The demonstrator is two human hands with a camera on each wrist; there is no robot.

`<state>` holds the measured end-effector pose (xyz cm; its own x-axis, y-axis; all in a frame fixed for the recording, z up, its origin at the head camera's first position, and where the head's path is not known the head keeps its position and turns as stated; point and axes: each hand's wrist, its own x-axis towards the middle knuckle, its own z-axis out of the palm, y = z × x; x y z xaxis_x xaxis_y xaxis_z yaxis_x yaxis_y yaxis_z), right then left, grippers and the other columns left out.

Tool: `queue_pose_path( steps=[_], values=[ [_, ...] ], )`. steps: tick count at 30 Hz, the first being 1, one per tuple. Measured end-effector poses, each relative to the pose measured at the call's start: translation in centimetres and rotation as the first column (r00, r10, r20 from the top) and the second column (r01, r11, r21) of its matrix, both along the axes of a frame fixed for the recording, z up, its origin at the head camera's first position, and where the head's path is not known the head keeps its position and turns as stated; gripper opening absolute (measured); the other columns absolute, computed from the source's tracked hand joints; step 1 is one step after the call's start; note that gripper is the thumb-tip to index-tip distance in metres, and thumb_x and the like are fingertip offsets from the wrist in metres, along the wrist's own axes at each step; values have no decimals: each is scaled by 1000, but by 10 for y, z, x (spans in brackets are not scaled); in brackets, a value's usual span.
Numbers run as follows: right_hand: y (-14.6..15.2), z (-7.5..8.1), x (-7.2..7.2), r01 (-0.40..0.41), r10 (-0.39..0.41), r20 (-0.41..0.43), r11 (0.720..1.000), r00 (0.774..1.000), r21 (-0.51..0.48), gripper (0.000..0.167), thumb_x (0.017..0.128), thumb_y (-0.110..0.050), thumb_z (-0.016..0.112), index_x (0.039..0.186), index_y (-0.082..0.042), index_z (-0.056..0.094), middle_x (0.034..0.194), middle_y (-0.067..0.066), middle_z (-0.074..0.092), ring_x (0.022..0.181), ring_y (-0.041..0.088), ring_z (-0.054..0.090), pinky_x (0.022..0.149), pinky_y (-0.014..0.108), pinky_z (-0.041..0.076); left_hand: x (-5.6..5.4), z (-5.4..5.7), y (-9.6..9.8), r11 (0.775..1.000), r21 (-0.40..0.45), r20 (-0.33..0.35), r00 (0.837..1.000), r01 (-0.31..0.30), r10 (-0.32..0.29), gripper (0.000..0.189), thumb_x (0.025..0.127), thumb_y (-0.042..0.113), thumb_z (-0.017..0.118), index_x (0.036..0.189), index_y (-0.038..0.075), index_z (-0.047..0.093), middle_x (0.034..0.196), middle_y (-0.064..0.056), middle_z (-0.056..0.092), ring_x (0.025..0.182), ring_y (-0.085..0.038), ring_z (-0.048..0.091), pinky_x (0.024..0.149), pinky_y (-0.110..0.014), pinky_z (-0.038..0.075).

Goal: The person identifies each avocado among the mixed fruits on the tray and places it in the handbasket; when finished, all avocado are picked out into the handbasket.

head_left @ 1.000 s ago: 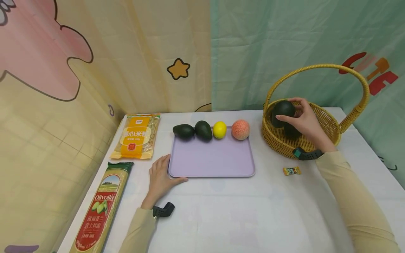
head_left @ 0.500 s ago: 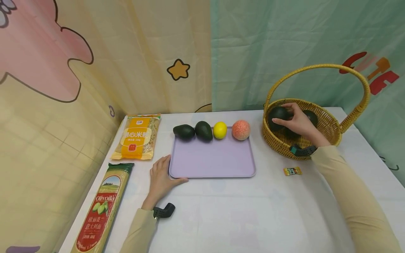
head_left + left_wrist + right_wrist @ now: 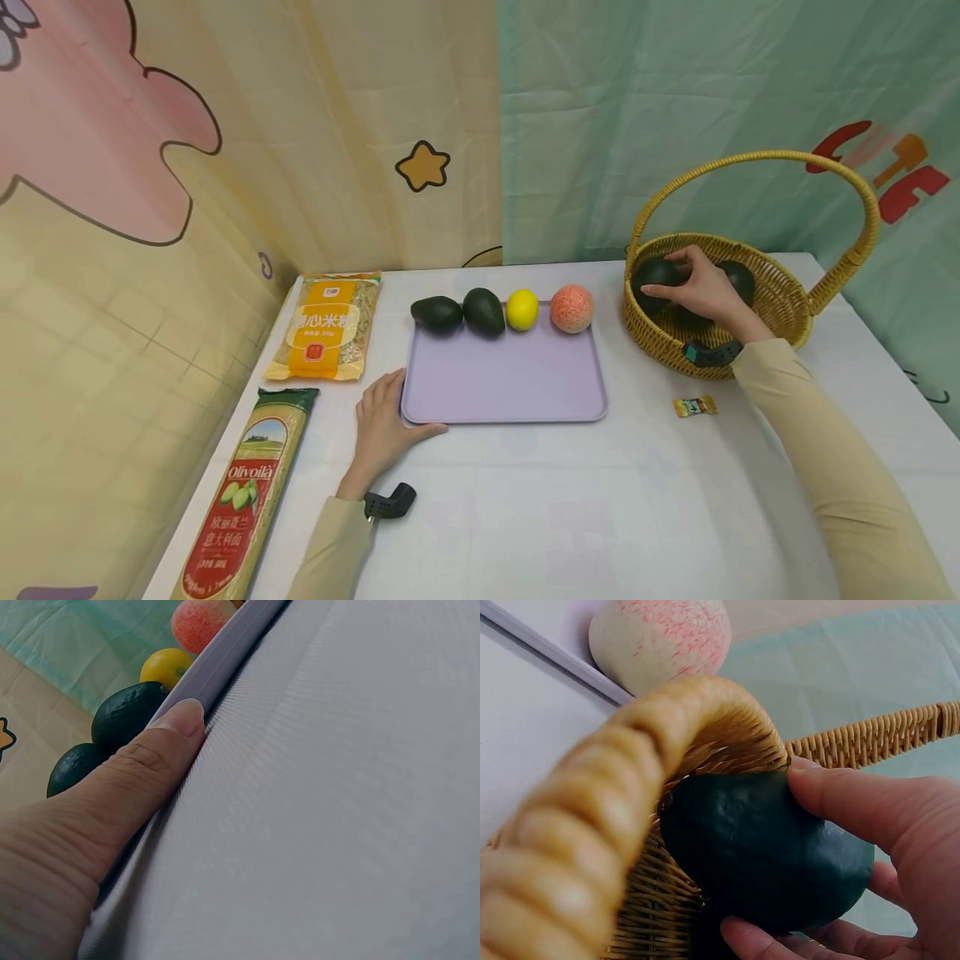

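Inside the wicker basket (image 3: 787, 304), my right hand (image 3: 708, 290) holds a dark green avocado (image 3: 757, 847) between thumb and fingers, close to the basket's left wall. Another avocado (image 3: 737, 282) lies behind that hand, and a further dark one below is mostly covered. My left hand (image 3: 386, 429) rests at the near left corner of the lilac tray (image 3: 506, 383), its thumb (image 3: 154, 754) stretched along the front edge. Along the tray's far edge lie two avocados (image 3: 437, 314) (image 3: 483, 312), a yellow lemon (image 3: 522, 310) and a pink peach (image 3: 572, 308).
The basket's tall handle (image 3: 757, 156) arches over my right hand. A small wrapped candy (image 3: 695, 406) lies in front of the basket. At the left are a yellow food bag (image 3: 326, 325) and a long spaghetti pack (image 3: 243, 496). Curtains (image 3: 645, 108) hang behind the table.
My right hand has moved left and lower in the basket with the avocado, and the avocado behind it has come into view. The left hand and tray stay put.
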<state>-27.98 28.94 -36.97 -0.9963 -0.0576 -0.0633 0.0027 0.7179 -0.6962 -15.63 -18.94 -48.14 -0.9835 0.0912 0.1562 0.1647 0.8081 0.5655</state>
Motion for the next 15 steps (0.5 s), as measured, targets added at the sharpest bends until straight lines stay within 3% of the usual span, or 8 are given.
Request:
queue_pose_path(
  steps=[15],
  values=[
    [-2, -7, -5, -16, 16, 5, 999, 1000, 33, 86, 83, -50, 68, 135, 5, 27, 132, 39, 34, 86, 42, 62, 87, 57, 40, 0, -1, 0, 1000, -3, -19, 1000, 4, -4, 108, 64, 52, 83, 144, -1, 33, 145, -18, 33, 131, -36, 23, 99, -51, 18]
  ],
)
